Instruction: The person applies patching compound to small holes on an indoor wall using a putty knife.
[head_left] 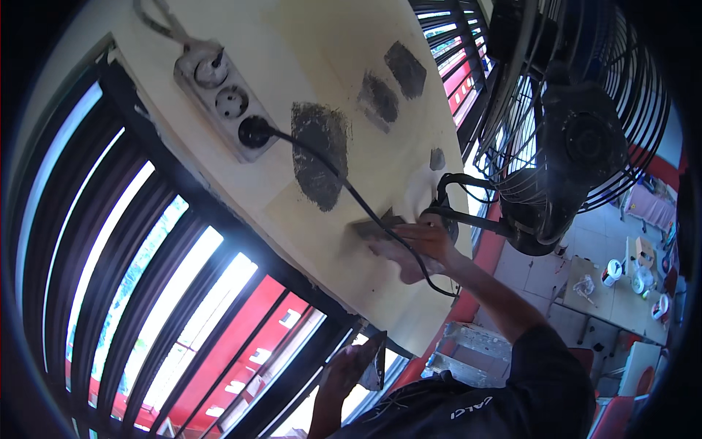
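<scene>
Remotely, I have my right hand (433, 240) grasping a flat grey tool (371, 227) against the cream wall (329, 36), seemingly for even contact, my left hand (344, 372) clasping a dark tool (379, 355) near its edge.

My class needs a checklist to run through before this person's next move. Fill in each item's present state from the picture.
1. Left hand holding its dark-edged tool: ok.
2. Right hand up at the wall: ok.
3. Black cable clear of the right hand: not ok, it crosses in front of that hand in this view.
4. Power strip unloaded: not ok, a black plug sits in its lowest socket.
5. Fan blades at rest: cannot tell.
6. Footing secure: cannot tell, the feet are out of view.
</scene>
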A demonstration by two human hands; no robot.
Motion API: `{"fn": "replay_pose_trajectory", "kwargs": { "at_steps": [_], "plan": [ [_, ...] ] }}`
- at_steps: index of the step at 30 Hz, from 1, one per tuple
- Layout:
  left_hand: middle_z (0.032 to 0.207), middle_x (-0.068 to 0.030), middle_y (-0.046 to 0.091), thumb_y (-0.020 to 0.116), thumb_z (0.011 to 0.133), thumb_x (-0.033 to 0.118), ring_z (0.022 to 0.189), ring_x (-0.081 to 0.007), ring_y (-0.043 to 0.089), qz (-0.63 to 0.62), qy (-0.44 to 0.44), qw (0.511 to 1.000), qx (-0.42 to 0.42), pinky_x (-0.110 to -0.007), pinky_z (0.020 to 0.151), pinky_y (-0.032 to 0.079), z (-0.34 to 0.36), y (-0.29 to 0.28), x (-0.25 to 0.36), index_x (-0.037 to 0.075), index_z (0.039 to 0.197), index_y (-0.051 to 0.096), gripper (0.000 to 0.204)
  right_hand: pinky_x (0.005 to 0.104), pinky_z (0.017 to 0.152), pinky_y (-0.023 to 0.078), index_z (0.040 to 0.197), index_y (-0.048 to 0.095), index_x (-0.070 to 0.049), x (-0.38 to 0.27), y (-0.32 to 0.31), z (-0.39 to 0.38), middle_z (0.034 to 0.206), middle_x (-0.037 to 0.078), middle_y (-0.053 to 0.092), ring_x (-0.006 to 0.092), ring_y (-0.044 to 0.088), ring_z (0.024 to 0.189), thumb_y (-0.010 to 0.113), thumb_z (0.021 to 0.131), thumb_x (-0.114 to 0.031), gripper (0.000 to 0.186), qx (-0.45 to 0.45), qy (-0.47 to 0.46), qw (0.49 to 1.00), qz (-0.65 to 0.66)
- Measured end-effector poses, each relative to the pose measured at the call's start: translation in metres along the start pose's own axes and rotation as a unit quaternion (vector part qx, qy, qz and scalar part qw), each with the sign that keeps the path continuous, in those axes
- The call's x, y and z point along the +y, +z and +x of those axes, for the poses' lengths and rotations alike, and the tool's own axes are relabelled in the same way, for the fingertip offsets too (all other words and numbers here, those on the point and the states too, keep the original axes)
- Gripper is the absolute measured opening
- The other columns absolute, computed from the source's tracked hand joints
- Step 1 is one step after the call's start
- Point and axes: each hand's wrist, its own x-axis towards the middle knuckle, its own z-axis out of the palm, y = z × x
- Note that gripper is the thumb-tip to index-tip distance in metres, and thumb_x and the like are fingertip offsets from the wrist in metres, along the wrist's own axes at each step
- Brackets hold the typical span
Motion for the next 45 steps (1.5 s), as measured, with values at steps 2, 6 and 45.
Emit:
{"fn": "replay_pose_trajectory", "kwargs": {
  "at_steps": [2, 6, 45],
  "plan": [
    [0.101, -0.0111, 0.059, 0.051, 0.09, 0.029, 0.095, -0.019, 0.056, -0.031, -0.007, 0.999, -0.029, -0.03, 0.085, 0.042, 0.005, 0.003, -0.006, -0.003, 0.107, 0.055, 0.037, 0.0341, 0.088, 0.041, 0.104, 0.06, -0.005, -0.008, -0.015, -0.041, 0.117, 0.011, 0.057, 0.0237, 0.055, 0.11, 0.069, 0.072, -0.017, 0.035, -0.013, 0.077, 0.986, -0.145],
    [0.085, -0.003, 0.056, 0.049, 0.09, 0.042, 0.071, -0.0104, 0.055, -0.024, 0.003, 1.0, -0.01, -0.024, 0.059, 0.044, 0.013, 0.004, -0.017, 0.002, 0.102, 0.056, 0.042, 0.0285, 0.066, 0.053, 0.119, 0.056, -0.004, -0.019, -0.011, -0.137, 0.101, 0.015, 0.064, 0.0195, 0.066, 0.084, 0.051, 0.089, -0.036, 0.045, 0.049, 0.313, 0.948, 0.029],
    [0.073, -0.0032, 0.059, 0.056, 0.086, 0.01, 0.059, -0.0108, 0.057, -0.085, 0.086, 0.992, 0.043, -0.025, 0.047, 0.045, 0.041, -0.008, -0.001, 0.005, 0.105, 0.056, 0.02, 0.0396, 0.087, 0.047, 0.117, 0.057, -0.002, -0.115, 0.013, -0.121, 0.115, 0.018, 0.059, 0.0327, 0.056, 0.109, 0.049, 0.094, -0.016, 0.028, 0.005, 0.203, 0.949, 0.242]
  ]
}}
